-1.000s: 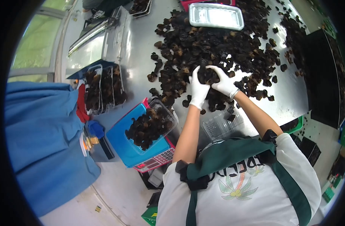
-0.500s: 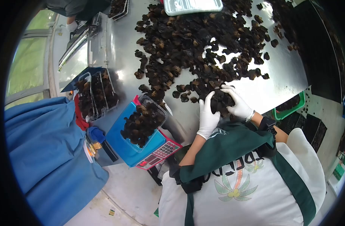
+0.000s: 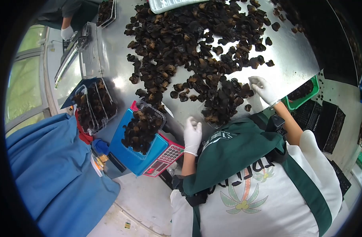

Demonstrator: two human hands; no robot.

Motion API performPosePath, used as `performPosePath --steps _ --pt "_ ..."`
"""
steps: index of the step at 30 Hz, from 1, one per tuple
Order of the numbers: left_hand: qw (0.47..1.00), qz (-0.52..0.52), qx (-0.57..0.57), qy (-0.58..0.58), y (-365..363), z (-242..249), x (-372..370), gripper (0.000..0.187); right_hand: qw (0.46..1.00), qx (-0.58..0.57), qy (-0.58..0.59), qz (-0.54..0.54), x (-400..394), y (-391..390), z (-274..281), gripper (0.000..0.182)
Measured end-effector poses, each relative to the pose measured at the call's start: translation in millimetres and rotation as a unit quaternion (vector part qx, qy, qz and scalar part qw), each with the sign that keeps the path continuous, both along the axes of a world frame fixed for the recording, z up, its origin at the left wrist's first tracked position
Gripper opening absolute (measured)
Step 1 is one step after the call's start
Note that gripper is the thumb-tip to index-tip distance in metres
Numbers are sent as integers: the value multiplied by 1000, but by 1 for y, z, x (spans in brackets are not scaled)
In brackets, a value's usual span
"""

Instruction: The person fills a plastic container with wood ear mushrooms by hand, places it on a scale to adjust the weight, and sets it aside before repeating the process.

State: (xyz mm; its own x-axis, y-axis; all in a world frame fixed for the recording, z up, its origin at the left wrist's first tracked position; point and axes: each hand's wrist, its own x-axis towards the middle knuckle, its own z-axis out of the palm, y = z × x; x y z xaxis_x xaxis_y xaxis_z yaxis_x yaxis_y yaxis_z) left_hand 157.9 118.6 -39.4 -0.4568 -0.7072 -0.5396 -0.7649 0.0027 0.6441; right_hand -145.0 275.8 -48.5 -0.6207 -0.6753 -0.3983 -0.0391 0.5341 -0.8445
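Observation:
Dark wood ear mushrooms (image 3: 222, 100) are heaped in a clear plastic tray (image 3: 206, 118) at the table's near edge, in front of my body. My left hand (image 3: 193, 136), in a white glove, is just left of this tray with loosely bent fingers and nothing visible in them. To the right of the heap is my gloved right hand (image 3: 265, 90), its fingers part bent and apart, also holding nothing visible. A single mushroom piece (image 3: 248, 108) lies on the metal between the heap and that hand.
A large mushroom pile (image 3: 169, 43) spreads over the metal table (image 3: 295, 59). On the left, a pink-edged scale (image 3: 165, 158) bears another filled tray (image 3: 143, 128). Beyond it are filled clear boxes (image 3: 95, 106) and a blue cloth (image 3: 54, 170). A co-worker's gloved hand (image 3: 66, 33) shows at upper left.
My hands have come off the mushrooms and moved apart, left hand to the left, right hand to the right. The tray's heap is now uncovered. The camera view has shifted slightly.

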Motion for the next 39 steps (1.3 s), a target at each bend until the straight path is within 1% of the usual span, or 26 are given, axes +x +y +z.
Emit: performPosePath --steps 1,2,3,4,6,7,8,10,12,13,14,16,20,21,24,25,30,31,32,34,36,38,39 --pt "993 53 98 47 3 -12 0 29 999 18 21 43 1 3 -16 31" --pt "971 105 195 93 7 -26 -3 28 999 -2 32 42 4 4 -32 32" --pt "935 157 288 137 9 -33 -8 26 998 -23 42 42 8 4 -46 32" --pt "942 158 258 145 11 -34 -12 25 997 -44 52 42 11 -1 -45 33" --pt "954 159 197 162 12 -36 -20 21 997 -36 19 59 -3 0 -33 32" --pt "944 174 204 192 8 -27 -25 19 997 -33 3 68 -11 -3 -17 32" --pt "945 162 204 199 3 -16 -30 18 996 -31 -12 77 -14 -6 -10 32" --pt "945 141 206 213 -8 1 -35 17 996 -10 60 67 -8 -11 -16 32" --pt "932 173 219 231 -18 -14 -25 15 989 10 133 61 -5 -15 -23 31" --pt "937 183 201 218 -18 -16 -19 14 985 8 126 116 -1 -28 4 31" --pt "943 189 183 205 -20 -14 -17 14 991 8 88 95 -1 -30 4 31" --pt "943 173 181 221 -21 -7 -20 15 998 13 9 59 -4 -30 3 31" --pt "935 163 164 270 -20 1 -23 15 997 5 -68 26 -9 -26 5 31" --pt "930 179 166 275 -20 1 -22 15 995 9 -100 17 -10 -24 9 32" --pt "921 216 167 277 -19 0 -14 16 994 -26 76 68 9 -29 1 31" --pt "924 218 163 269 -19 -1 -9 16 996 19 40 84 8 -30 4 32" --pt "922 211 151 288 -9 2 -2 18 997 -54 -23 58 9 -28 -4 32" --pt "918 217 164 288 -5 -1 0 18 996 -64 -36 52 8 -25 -8 32" --pt "911 220 190 292 0 -9 4 22 997 -53 -29 58 8 -20 -12 31" --pt "899 249 244 265 9 -24 8 24 996 -39 -12 79 8 -14 -18 30" --pt "869 283 281 294 20 -42 12 28 990 8 50 132 3 -9 -20 29" --pt "878 303 254 269 22 -27 9 24 993 -56 -16 106 2 -4 -33 30" --pt "875 310 250 275 22 -28 11 26 992 -56 -15 110 2 -6 -29 32"
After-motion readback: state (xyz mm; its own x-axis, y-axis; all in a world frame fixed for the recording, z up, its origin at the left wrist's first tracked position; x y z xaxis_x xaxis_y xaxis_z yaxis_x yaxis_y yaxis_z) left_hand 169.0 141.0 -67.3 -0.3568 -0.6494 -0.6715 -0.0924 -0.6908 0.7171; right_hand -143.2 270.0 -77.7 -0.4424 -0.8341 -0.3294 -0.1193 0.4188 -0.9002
